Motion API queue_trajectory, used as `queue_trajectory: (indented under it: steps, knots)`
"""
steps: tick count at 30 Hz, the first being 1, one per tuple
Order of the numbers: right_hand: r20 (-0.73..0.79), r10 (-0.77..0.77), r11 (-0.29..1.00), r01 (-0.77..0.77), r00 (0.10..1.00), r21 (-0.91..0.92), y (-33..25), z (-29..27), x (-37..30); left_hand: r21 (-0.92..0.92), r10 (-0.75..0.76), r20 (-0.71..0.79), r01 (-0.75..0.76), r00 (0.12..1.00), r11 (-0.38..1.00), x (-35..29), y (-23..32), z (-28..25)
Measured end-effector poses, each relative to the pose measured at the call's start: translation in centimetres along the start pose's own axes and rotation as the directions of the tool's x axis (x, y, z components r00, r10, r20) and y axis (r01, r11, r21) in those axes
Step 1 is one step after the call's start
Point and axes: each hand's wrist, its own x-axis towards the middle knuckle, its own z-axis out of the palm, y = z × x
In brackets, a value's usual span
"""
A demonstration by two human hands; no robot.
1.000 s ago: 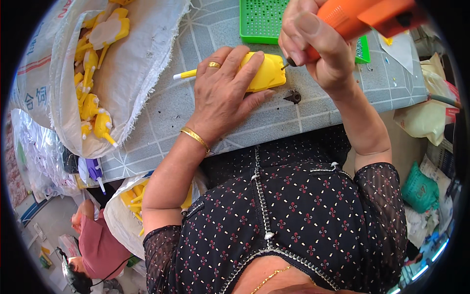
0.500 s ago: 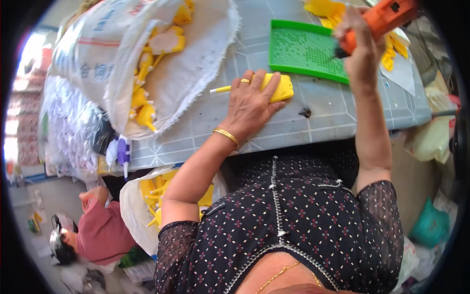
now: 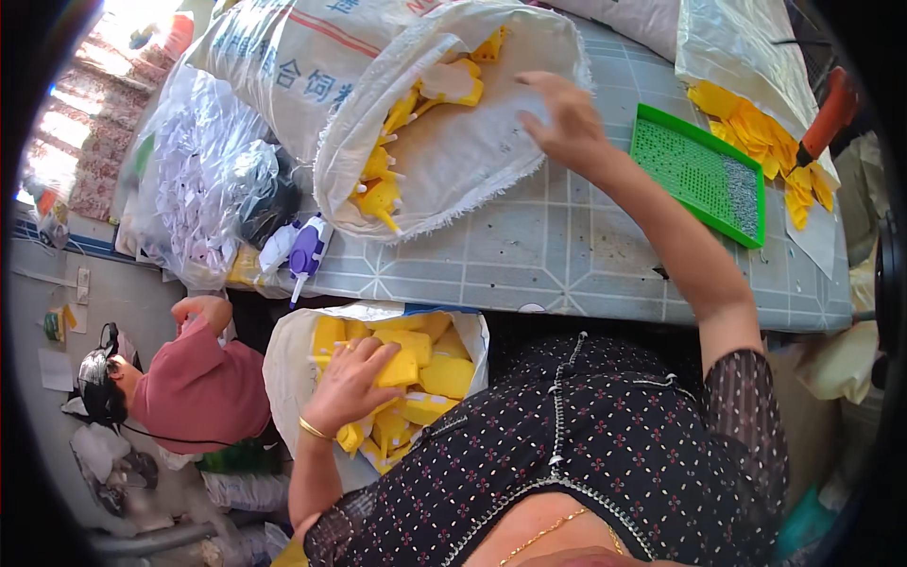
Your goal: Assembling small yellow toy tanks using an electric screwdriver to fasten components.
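Note:
My left hand is down at the lower white sack, its fingers curled over a yellow plastic piece. More yellow blocky pieces fill that sack beneath it. Over the table, my right hand reaches to the mouth of a large printed woven sack, fingers apart and with nothing in them. Yellow parts with thin white-tipped stems lie inside this sack's opening. An orange power screwdriver is at the far right, away from both hands, tip downward.
A green tray with small grey screws sits right of my forearm. Yellow thin pieces spill from a bag behind it. A clear bag of white parts and a purple-and-white piece lie left. A person in pink is at lower left.
My left hand has moved from the table to the lower sack with the yellow piece. The right hand has let go of the orange screwdriver and swung left to the large sack. The view has shifted.

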Motion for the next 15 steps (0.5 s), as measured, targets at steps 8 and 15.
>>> queue_trajectory:
  steps: [8,15]
  knots:
    - [0.362,0.158,0.982,-0.108,0.919,-0.157,3.9,12.9,8.4,-0.101,-0.046,-0.229,0.024,0.972,0.995,1.5,0.5,-2.0]
    - [0.346,0.107,0.990,-0.067,0.932,-0.124,-0.4,15.1,7.1,-0.600,-0.009,-0.325,-0.198,0.946,0.775,12.4,1.8,-4.8]
